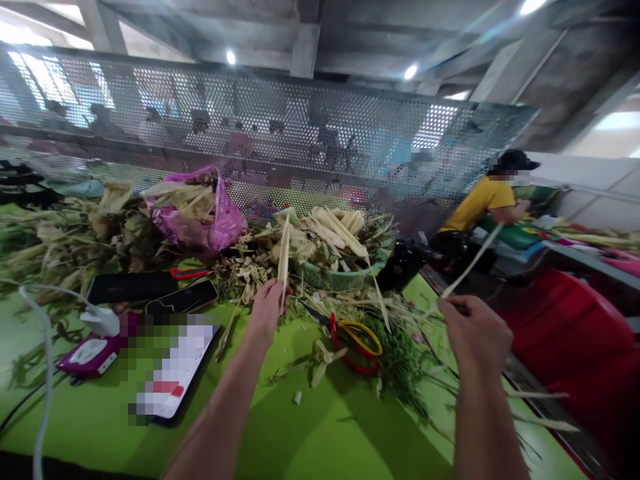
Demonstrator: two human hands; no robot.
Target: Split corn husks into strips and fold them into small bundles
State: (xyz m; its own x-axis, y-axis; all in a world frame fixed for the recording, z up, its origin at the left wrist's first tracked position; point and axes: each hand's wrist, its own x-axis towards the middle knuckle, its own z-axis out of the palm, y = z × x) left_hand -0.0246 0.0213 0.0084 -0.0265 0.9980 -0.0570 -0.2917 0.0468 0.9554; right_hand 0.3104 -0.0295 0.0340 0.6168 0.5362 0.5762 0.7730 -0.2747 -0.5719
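- Left hand (269,305): fingers clamped on a long, flat, pale-yellow dry husk strip (284,260), just left of the round pale-green basket (325,279).
- Right hand (476,330): thumb and fingertips pinched together on a thin, whitish, fibrous strip (473,268), far right, pointing far.
- Light, even pressure should suit such brittle-looking pieces.
- Best hold both clear of the red-and-yellow-handled scissors (333,329) between the hands.

Figures (103,119) behind the perforated screen (280,100) blur; the bottom edge cuts off the white cable (49,373)
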